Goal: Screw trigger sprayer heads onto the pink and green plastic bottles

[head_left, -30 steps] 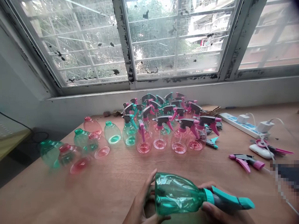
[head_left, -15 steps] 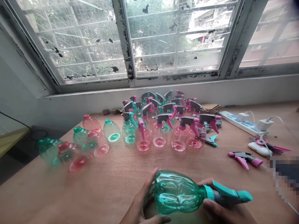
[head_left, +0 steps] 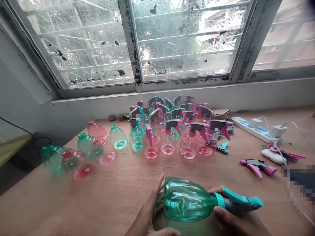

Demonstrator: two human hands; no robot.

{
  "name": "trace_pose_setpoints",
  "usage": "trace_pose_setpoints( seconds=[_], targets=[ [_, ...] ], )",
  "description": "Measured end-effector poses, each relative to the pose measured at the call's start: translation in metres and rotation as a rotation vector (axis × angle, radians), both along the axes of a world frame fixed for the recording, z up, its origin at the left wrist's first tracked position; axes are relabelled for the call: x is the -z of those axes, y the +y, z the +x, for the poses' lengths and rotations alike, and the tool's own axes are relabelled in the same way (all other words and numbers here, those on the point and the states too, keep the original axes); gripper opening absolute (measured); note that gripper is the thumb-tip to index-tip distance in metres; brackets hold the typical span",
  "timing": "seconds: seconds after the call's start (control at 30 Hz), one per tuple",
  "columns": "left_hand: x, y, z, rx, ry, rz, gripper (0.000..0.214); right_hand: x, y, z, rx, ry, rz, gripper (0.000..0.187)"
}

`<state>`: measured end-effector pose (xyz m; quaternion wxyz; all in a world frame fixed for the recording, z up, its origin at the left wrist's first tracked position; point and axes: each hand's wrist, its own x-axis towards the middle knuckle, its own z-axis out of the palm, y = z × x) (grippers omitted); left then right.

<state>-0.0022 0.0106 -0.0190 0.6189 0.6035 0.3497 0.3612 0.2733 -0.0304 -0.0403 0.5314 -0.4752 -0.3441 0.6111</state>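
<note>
A green see-through spray bottle (head_left: 188,200) lies sideways in the air above the table, its base to the left. My right hand (head_left: 233,219) grips it at the neck, around the teal collar and grey-and-teal trigger head (head_left: 242,198). Around the base end, my left hand (head_left: 150,213) is cupped with fingers apart. Its thumb is low, away from the bottle's wall, and some fingers pass behind the bottle, so their contact is partly hidden. A loose pink-and-grey trigger head (head_left: 258,166) lies to the right on the table.
Several upright bottles with trigger heads (head_left: 168,137) crowd the table's back middle. Several headless green and pink bottles (head_left: 118,137) stand at left. A white power strip (head_left: 253,127) with plugs and cables, a white oval object (head_left: 273,156) and more trigger heads (head_left: 222,148) lie at right.
The held bottle has shifted slightly up, and the pattern on its side shows differently, as if turned a little. My left thumb has moved slightly. Everything on the table stays put.
</note>
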Motion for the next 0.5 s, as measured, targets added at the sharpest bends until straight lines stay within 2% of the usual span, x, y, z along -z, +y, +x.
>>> trace_pose_setpoints(
  seconds=[0.07, 0.17, 0.37, 0.5],
  targets=[
    [-0.0008, 0.0001, -0.0013, -0.035, -0.001, 0.011, 0.119, -0.0002, 0.0004, -0.0002, -0.021, -0.021, -0.006, 0.042],
    [-0.0054, 0.0004, -0.0018, -0.024, 0.016, 0.013, 0.106, -0.0016, 0.0008, -0.0006, -0.057, -0.053, -0.003, 0.04],
    [-0.0019, 0.0, 0.0038, -0.021, 0.056, 0.109, 0.092, -0.0041, 0.0004, -0.0015, 0.015, -0.07, 0.021, 0.043],
    [0.0018, -0.0002, 0.0021, -0.015, 0.018, 0.08, 0.118, -0.0043, 0.001, -0.0019, 0.021, -0.072, 0.009, 0.042]
  ],
)
